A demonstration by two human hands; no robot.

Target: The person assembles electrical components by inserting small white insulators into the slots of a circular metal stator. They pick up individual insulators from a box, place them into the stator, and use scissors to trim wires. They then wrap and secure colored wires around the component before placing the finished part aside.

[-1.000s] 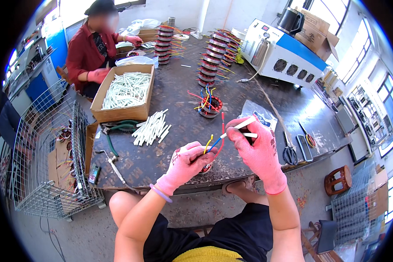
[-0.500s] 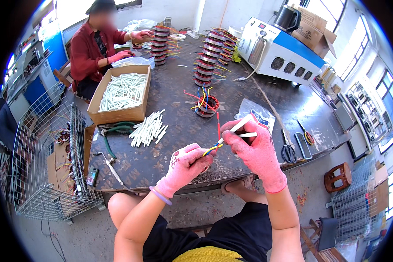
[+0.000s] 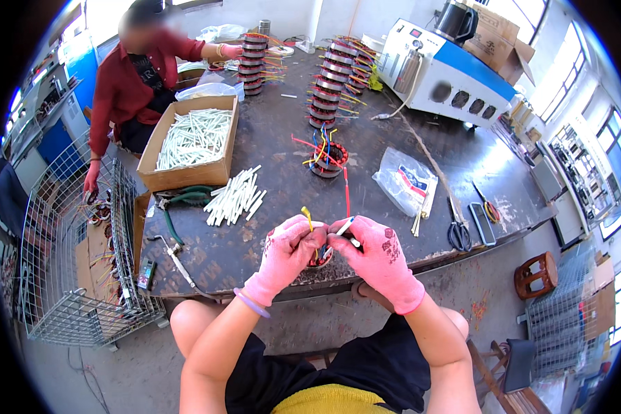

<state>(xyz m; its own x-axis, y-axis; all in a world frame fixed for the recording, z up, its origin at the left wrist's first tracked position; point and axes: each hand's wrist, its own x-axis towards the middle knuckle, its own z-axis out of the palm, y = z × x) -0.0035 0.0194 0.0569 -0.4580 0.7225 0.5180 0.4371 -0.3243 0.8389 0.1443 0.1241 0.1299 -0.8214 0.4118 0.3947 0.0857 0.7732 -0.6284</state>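
My left hand (image 3: 288,250), in a pink glove, is closed with its fingertips pinching wires; a yellow wire (image 3: 306,214) sticks up beside them. My right hand (image 3: 379,259), gloved alike, pinches white sleeving tubes (image 3: 346,225) close to the left fingertips. From between the hands a red wire (image 3: 347,192) rises. Beneath them a wound stator (image 3: 319,260) shows only in part at the table's near edge; my fingers hide where wires and tubes meet. Farther back another stator (image 3: 329,163) stands with red, blue and yellow leads.
White sleeves (image 3: 234,197) lie loose beside a cardboard box (image 3: 188,178) of more sleeves. Stacked stators (image 3: 328,90) stand behind. Pliers (image 3: 190,196), scissors (image 3: 458,236), a phone (image 3: 482,224) and a plastic bag (image 3: 400,181) lie about. A co-worker (image 3: 141,76) reaches into a wire cage (image 3: 69,228).
My hands have come together and the right has lowered, with its tubes now beside my left fingertips. The co-worker has leaned left, one hand going from the table to the cage.
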